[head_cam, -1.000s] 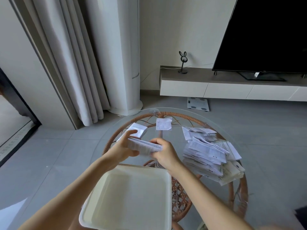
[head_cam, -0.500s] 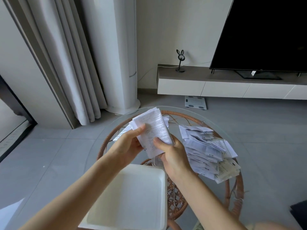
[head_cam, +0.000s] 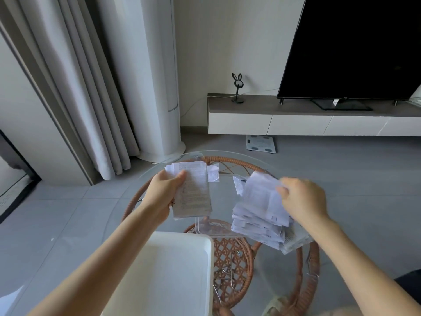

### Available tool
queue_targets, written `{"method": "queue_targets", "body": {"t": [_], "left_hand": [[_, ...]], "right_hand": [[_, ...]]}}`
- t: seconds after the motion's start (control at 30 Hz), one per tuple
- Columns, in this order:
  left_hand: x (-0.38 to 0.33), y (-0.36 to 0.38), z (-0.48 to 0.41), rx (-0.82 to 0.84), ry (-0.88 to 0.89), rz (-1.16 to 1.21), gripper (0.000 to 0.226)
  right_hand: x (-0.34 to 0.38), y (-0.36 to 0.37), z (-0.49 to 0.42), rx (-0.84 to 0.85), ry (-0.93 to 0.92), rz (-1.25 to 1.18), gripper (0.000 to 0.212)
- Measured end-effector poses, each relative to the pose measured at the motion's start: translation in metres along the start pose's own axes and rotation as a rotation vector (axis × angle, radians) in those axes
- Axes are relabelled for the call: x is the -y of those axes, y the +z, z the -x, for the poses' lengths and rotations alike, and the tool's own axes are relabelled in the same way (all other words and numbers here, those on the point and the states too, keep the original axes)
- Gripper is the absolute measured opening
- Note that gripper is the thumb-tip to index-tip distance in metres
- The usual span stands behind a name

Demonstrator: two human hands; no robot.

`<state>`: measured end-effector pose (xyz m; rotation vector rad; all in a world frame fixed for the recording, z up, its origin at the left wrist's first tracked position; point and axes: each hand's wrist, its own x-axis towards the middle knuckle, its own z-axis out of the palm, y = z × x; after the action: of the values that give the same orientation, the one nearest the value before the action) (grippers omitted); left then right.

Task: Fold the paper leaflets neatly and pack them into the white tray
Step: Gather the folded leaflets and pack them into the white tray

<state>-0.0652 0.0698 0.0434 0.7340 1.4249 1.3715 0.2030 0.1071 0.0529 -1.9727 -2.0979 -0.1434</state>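
My left hand point(head_cam: 164, 194) grips a folded paper leaflet point(head_cam: 193, 192) by its left edge, held upright above the glass tabletop. My right hand point(head_cam: 303, 198) pinches the top leaflet point(head_cam: 262, 197) of the leaflet pile point(head_cam: 257, 226) on the right side of the table and lifts its upper edge. The white tray point(head_cam: 173, 277) lies near the table's front, below my left hand, with nothing inside it. A small folded leaflet point(head_cam: 213, 173) lies at the far side of the table, partly behind the held one.
The round glass tabletop point(head_cam: 227, 160) rests on a rattan frame point(head_cam: 232, 258). Beyond it stand a white column unit point(head_cam: 148, 76), curtains point(head_cam: 68, 87), a low TV cabinet point(head_cam: 307, 119) with a black screen point(head_cam: 355, 46), and a bathroom scale point(head_cam: 260, 143) on the floor.
My right hand let go of the folded leaflet and moved right to the pile, where it now pinches the top sheet. My left hand keeps the folded leaflet alone.
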Motion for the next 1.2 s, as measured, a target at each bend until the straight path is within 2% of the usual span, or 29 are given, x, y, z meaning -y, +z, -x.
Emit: {"method": "queue_targets", "body": {"t": [0.07, 0.1, 0.13, 0.17, 0.23, 0.3, 0.43, 0.53, 0.57, 0.67, 0.7, 0.73, 0.83, 0.9, 0.93, 0.97, 1.03, 1.07, 1.13, 1.2], "left_hand": [[-0.001, 0.003, -0.002, -0.024, 0.029, -0.066, 0.017], [-0.001, 0.006, -0.001, -0.027, 0.029, -0.086, 0.019], [-0.001, 0.011, 0.001, -0.024, 0.021, -0.092, 0.017], [-0.001, 0.017, 0.004, -0.023, 0.006, -0.096, 0.015], [-0.001, 0.028, 0.009, -0.027, -0.043, -0.084, 0.017], [-0.001, 0.036, 0.013, -0.024, -0.096, -0.012, 0.019], [-0.006, 0.042, 0.023, 0.007, -0.189, 0.114, 0.015], [0.002, 0.041, 0.022, 0.005, -0.09, 0.094, 0.03], [0.005, 0.04, 0.021, -0.008, -0.052, 0.066, 0.03], [0.011, 0.036, 0.021, -0.063, -0.008, 0.031, 0.022], [0.011, 0.036, 0.023, -0.075, 0.0, 0.021, 0.02], [0.012, 0.036, 0.024, -0.077, 0.017, 0.013, 0.019], [0.012, 0.036, 0.026, -0.07, 0.02, 0.001, 0.022], [0.015, 0.033, 0.024, -0.091, -0.022, 0.033, 0.029], [0.015, 0.031, 0.021, -0.123, -0.043, 0.04, 0.03], [0.017, 0.029, 0.019, -0.162, -0.054, 0.029, 0.031], [0.021, 0.027, 0.016, -0.22, -0.039, 0.012, 0.032], [0.024, 0.028, 0.014, -0.236, -0.022, 0.017, 0.032], [0.027, 0.031, 0.012, -0.238, -0.001, 0.041, 0.034], [0.026, 0.034, 0.012, -0.231, -0.013, 0.05, 0.038]], "right_hand": [[-0.002, -0.026, 0.002, -0.076, 0.157, -0.658, 0.021], [0.007, -0.04, 0.005, -0.011, 0.233, -1.052, 0.016], [0.02, -0.047, 0.007, 0.142, 0.291, -1.339, 0.014], [0.034, -0.047, 0.008, 0.293, 0.355, -1.463, 0.018], [0.06, -0.031, 0.011, 0.486, 0.417, -1.355, 0.025], [0.081, -0.017, 0.017, 0.583, 0.353, -1.223, 0.028], [0.093, -0.003, 0.027, 0.577, 0.174, -1.123, 0.026], [0.1, 0.001, 0.031, 0.57, 0.13, -1.042, 0.024], [0.1, -0.001, 0.033, 0.583, 0.143, -1.046, 0.028], [0.094, -0.008, 0.034, 0.601, 0.214, -1.173, 0.059], [0.094, -0.01, 0.035, 0.574, 0.195, -1.171, 0.058], [0.095, -0.008, 0.036, 0.53, 0.144, -1.137, 0.048], [0.1, 0.002, 0.038, 0.451, 0.153, -1.111, 0.007], [0.095, 0.001, 0.036, 0.4, 0.258, -1.235, 0.006], [0.091, -0.002, 0.034, 0.29, 0.272, -1.285, 0.003], [0.088, -0.005, 0.035, 0.109, 0.241, -1.267, 0.003], [0.091, -0.007, 0.038, -0.353, 0.024, -0.929, 0.013], [0.097, -0.007, 0.042, -0.466, -0.124, -0.707, 0.013], [0.116, 0.007, 0.05, -0.472, -0.336, -0.425, 0.021], [0.129, 0.026, 0.054, -0.377, -0.421, -0.333, 0.033]]}}
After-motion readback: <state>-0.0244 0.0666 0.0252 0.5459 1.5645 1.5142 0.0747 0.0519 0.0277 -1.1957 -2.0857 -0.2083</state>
